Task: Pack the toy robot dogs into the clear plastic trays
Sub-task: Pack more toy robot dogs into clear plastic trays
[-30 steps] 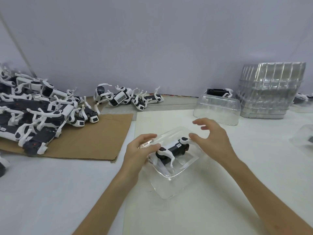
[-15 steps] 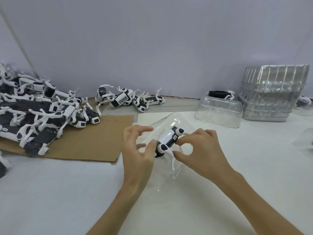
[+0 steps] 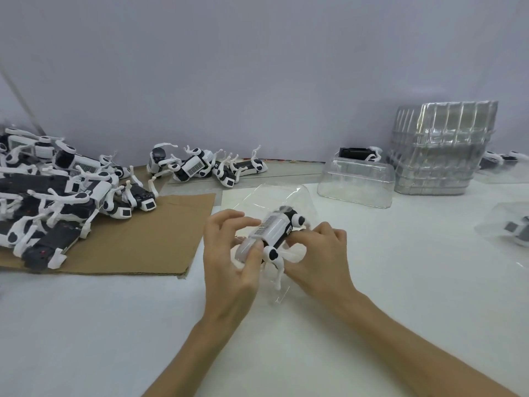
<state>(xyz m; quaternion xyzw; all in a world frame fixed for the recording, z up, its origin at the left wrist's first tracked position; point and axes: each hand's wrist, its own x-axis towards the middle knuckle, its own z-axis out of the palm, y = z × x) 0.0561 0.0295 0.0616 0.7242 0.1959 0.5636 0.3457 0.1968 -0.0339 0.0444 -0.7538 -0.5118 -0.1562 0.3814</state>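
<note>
A black-and-white toy robot dog (image 3: 276, 233) with a barcode label is held over the white table, tipped up with one white leg hanging down. My left hand (image 3: 232, 259) grips its near end, fingers curled over the body. My right hand (image 3: 317, 256) grips it from the right side. A clear plastic tray (image 3: 286, 196) sits tilted behind and around the dog, partly hidden by both hands. I cannot tell how deep the dog sits in it.
A heap of loose robot dogs (image 3: 54, 196) lies on brown cardboard (image 3: 148, 242) at left, with a smaller group of dogs (image 3: 206, 167) behind. An upturned clear tray bearing a dog (image 3: 356, 181) and a stack of empty trays (image 3: 440, 147) stand at back right. Another packed tray (image 3: 512, 227) sits at the right edge.
The tray with the dog has been tipped from lying flat to up on edge. Both hands closed in from the tray's sides and now grip the dog, which has turned label side up.
</note>
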